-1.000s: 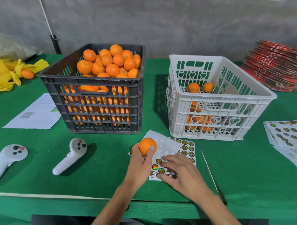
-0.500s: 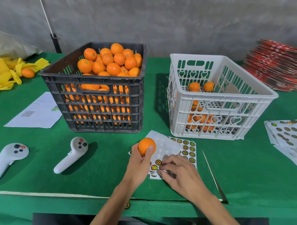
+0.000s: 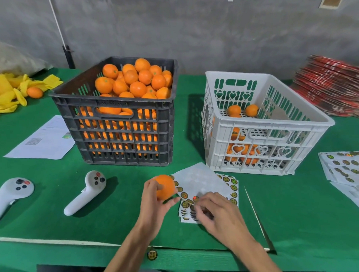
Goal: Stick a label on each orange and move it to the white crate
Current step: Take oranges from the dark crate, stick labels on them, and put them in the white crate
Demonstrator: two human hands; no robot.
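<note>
Orange held over the label sheet.
I see my left hand (image 3: 154, 206) gripping the orange (image 3: 165, 186) just beside my right hand (image 3: 216, 212), which pinches a label (image 3: 195, 198) off the sheet (image 3: 198, 180) on the bench (image 3: 116, 209).

Worktop (image 3: 299, 203): green. Black crate (image 3: 121, 138), slotted, holds orange fruit; white crate (image 3: 256, 145), heart cut-outs. Label sheet (image 3: 198, 182): white, gold-green round stickers.

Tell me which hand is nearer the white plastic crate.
Right. The right hand is on the round-label sticker sheet just in front of the white plastic crate; the left hand, holding an orange, sits further left.
</note>
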